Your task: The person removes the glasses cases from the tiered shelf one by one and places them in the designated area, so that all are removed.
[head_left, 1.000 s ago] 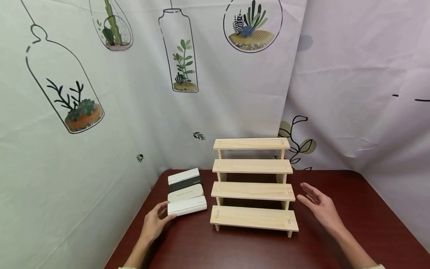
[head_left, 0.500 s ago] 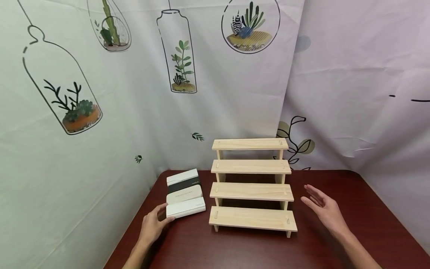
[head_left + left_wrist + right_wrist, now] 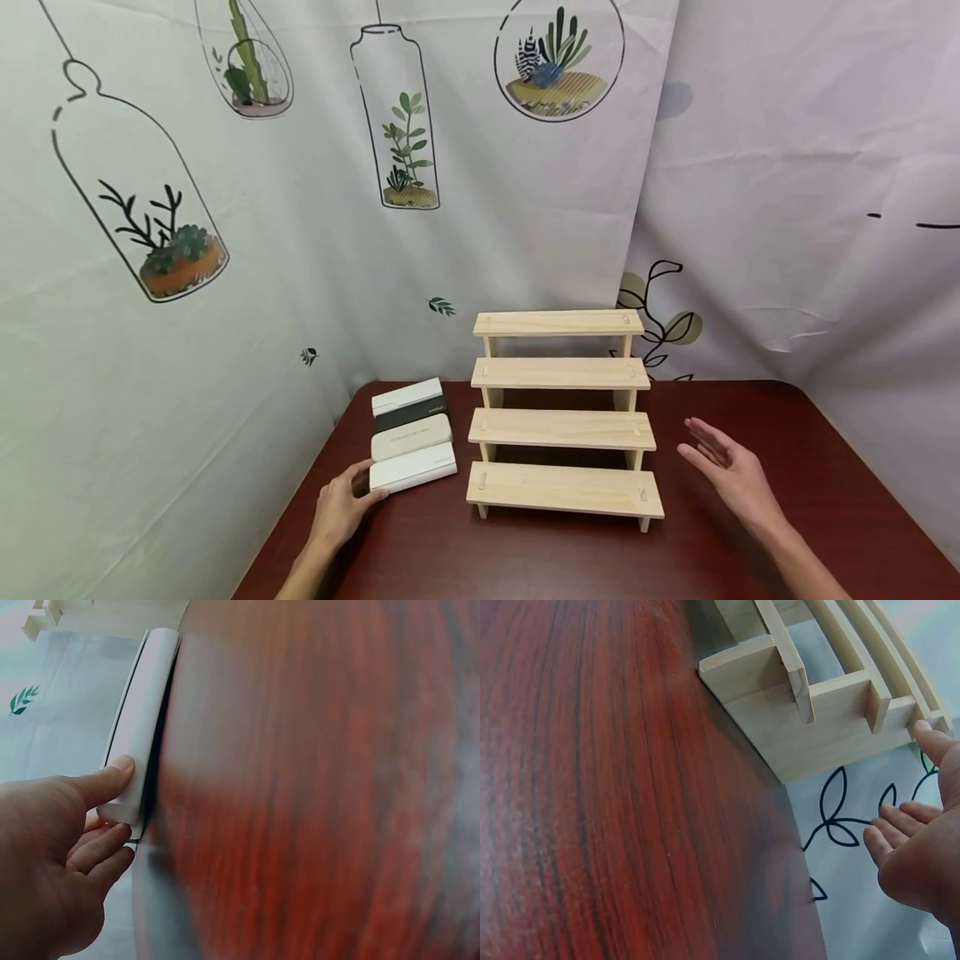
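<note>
My left hand (image 3: 339,507) pinches the near left end of a white glasses case (image 3: 412,468), its thumb on the front side. In the left wrist view, the thumb lies on the case (image 3: 142,720) while the other fingers curl behind its end. Behind it, side by side, lie a cream case (image 3: 412,438), a black case (image 3: 411,412) and another white case (image 3: 407,395). My right hand (image 3: 733,479) hovers to the right of a stepped wooden rack (image 3: 566,486), fingers relaxed and holding nothing; the right wrist view shows its palm and loose fingers beside the rack.
The rack's several pale planks rise in steps toward the back of the dark red table (image 3: 495,558). A white curtain (image 3: 480,250) printed with hanging plant jars closes off the back and sides.
The front white case has slid slightly toward me with my left hand on it. My right hand has drifted a little to the right and nearer, away from the rack. The view has shifted slightly.
</note>
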`<state>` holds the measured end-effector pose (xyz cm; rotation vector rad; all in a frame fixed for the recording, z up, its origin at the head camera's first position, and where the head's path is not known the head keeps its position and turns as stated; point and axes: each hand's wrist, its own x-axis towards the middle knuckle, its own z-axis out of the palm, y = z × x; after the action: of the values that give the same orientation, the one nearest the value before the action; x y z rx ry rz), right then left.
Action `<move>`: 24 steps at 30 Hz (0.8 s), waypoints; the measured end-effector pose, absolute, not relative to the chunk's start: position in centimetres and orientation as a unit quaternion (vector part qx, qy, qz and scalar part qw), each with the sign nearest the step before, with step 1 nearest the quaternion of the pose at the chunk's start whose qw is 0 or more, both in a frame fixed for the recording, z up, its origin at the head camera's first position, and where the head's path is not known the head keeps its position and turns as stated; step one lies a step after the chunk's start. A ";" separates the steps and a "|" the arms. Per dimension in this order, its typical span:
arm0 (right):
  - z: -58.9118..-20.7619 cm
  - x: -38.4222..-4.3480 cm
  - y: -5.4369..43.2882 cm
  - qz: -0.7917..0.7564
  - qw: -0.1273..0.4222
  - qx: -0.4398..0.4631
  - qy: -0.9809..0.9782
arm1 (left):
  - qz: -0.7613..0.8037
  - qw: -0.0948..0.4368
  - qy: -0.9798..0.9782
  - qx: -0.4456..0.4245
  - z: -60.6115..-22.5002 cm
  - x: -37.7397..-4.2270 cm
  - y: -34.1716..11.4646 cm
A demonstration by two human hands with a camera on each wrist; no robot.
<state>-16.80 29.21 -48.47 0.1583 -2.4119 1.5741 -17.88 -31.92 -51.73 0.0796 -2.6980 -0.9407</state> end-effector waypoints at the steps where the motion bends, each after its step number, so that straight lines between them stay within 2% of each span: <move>1: -48.5 -16.7 29.3 0.542 0.128 0.053 -0.829 | -0.327 0.139 -0.934 0.028 -51.8 -17.9 -31.9; 18: -49.1 -15.8 30.0 0.539 0.137 0.046 -0.830 | -0.334 0.130 -0.933 0.039 -51.0 -17.5 -32.1; 24: -49.5 -15.6 30.3 0.542 0.139 0.048 -0.827 | -0.339 0.154 -0.927 0.052 -49.8 -17.2 -31.9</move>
<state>-15.64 30.29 -49.48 0.1394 -2.3922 1.5672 -17.21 -31.94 -49.80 0.1501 -2.6557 -0.9716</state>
